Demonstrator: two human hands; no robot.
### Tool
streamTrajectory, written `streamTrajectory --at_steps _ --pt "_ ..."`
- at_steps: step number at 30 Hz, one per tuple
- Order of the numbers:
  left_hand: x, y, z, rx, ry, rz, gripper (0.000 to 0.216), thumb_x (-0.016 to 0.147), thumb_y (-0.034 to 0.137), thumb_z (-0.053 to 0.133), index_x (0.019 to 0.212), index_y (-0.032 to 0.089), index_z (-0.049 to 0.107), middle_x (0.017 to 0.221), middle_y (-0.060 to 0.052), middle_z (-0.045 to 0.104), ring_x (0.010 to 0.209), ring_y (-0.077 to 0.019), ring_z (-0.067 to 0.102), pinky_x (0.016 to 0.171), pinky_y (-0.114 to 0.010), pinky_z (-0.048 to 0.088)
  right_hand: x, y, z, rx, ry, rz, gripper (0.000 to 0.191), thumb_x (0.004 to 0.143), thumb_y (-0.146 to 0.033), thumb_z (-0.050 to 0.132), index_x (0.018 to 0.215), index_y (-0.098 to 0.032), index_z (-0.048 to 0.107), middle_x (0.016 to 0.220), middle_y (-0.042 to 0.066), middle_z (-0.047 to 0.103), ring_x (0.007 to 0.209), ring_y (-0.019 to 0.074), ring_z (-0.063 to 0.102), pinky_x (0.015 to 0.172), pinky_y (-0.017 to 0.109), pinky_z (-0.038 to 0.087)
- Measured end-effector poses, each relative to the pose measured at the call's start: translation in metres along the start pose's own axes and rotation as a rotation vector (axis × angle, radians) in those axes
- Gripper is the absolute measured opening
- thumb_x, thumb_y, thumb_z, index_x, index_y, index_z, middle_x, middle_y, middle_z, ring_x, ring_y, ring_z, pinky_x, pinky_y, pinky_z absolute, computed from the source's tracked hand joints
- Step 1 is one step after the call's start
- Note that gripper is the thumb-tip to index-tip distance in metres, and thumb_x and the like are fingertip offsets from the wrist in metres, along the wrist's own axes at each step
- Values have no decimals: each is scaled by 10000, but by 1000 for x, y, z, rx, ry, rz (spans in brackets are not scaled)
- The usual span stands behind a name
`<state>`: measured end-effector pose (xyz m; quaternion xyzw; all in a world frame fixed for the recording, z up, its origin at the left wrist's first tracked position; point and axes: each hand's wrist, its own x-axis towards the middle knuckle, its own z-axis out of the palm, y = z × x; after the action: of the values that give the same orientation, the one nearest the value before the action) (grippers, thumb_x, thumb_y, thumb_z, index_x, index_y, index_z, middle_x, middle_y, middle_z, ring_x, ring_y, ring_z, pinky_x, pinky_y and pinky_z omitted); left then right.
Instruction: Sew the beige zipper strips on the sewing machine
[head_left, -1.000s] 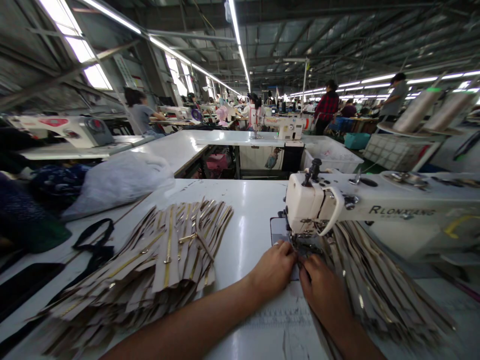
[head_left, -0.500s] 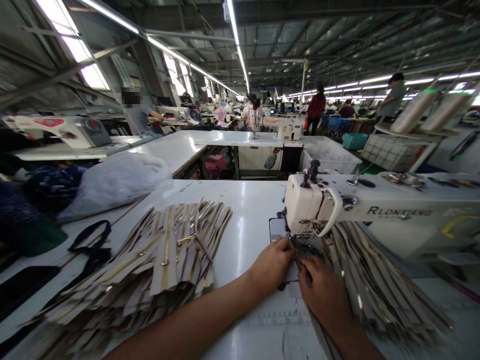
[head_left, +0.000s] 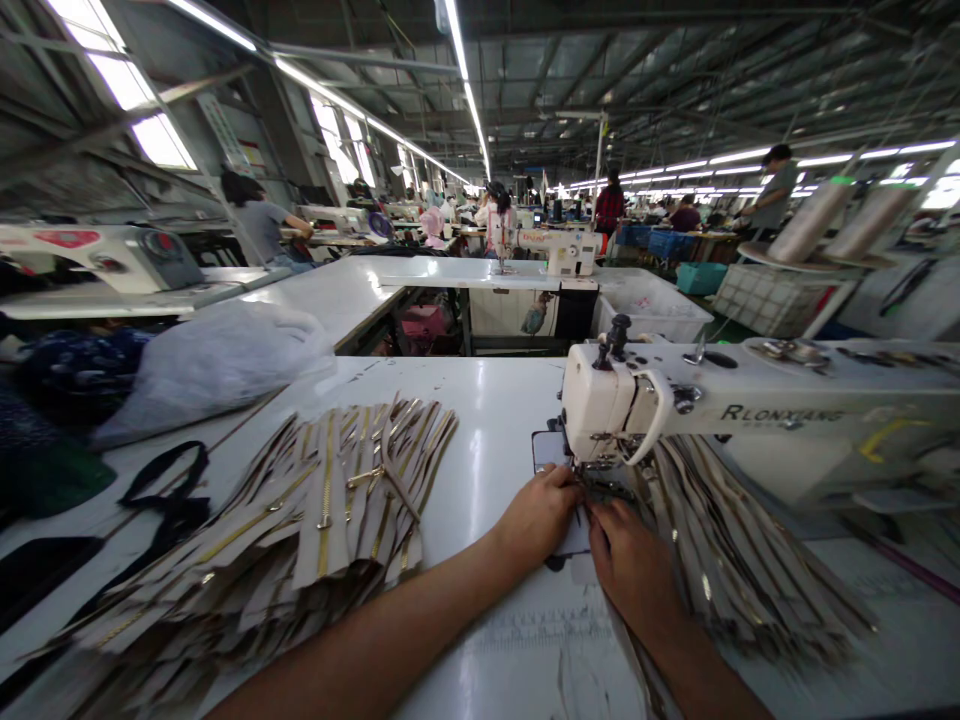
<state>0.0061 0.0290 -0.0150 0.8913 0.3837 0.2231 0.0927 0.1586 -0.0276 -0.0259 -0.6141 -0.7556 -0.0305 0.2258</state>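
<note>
Below the needle area of a white sewing machine (head_left: 611, 400), both hands meet with their fingertips close together. My left hand (head_left: 541, 508) is closed in a pinch beside the presser foot; whatever lies between its fingers is hidden. Bent around the near end of the work, my right hand (head_left: 630, 555) grips a greyish zipper strip (head_left: 636, 655), which trails from under the palm toward me. A large pile of beige zipper strips (head_left: 322, 500) with gold teeth lies left of my arm. More zipper strips (head_left: 739, 550) hang in a bundle right of my right hand.
A clear plastic bag (head_left: 225, 365) and a black strap (head_left: 169, 490) lie at the left of the white table (head_left: 487, 400). Large thread cones (head_left: 814, 220) stand behind the machine at right. Across from me are another sewing machine (head_left: 566, 250), a white bin (head_left: 656, 310) and several people.
The whole view has shifted slightly left and up. Both hands stay by the needle area with their fingers closed, the right fingertips a little nearer the left.
</note>
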Motion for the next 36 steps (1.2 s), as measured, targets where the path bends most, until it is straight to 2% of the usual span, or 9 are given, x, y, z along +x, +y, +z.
streamTrajectory --at_steps 4,12,21,25,28,36 --pt "1 2 -1 1 28 -1 245 950 142 451 1013 161 687 970 -82 621 932 -204 562 865 -328 507 2 -2 -4 -23 -33 -2 339 909 -148 392 1109 -180 664 962 92 698 860 208 668 696 312 512" --pt "-8 10 -14 -12 -7 7 222 954 188 476 977 147 693 949 -80 646 938 -206 562 877 -329 505 3 -4 -8 -47 -71 17 318 928 -178 418 1145 -190 650 981 76 699 838 197 678 678 288 509" --pt "-4 2 -11 -39 28 -8 188 933 194 511 941 140 691 942 -89 636 944 -207 567 871 -330 508 3 -1 -6 0 -77 22 320 939 -181 413 1148 -187 655 1009 88 703 914 212 678 739 303 527" --pt "-5 -1 -11 -67 35 70 210 947 189 482 1068 155 651 1005 -90 616 961 -207 561 869 -342 507 3 -3 -7 13 -81 16 297 939 -165 407 1089 -173 664 992 86 702 903 214 678 746 320 531" --pt "-5 -3 -11 -92 22 142 242 953 170 460 1083 186 664 1037 -84 608 992 -207 558 892 -346 496 -1 -3 -8 25 -55 18 286 943 -169 398 1050 -151 663 972 94 701 881 222 679 741 346 536" --pt "-5 -4 -8 -88 15 139 258 947 153 455 1066 186 681 1039 -85 612 1004 -216 557 905 -356 493 -30 7 -7 100 89 -51 272 938 -182 401 1078 -160 633 892 74 684 812 205 673 701 342 539"
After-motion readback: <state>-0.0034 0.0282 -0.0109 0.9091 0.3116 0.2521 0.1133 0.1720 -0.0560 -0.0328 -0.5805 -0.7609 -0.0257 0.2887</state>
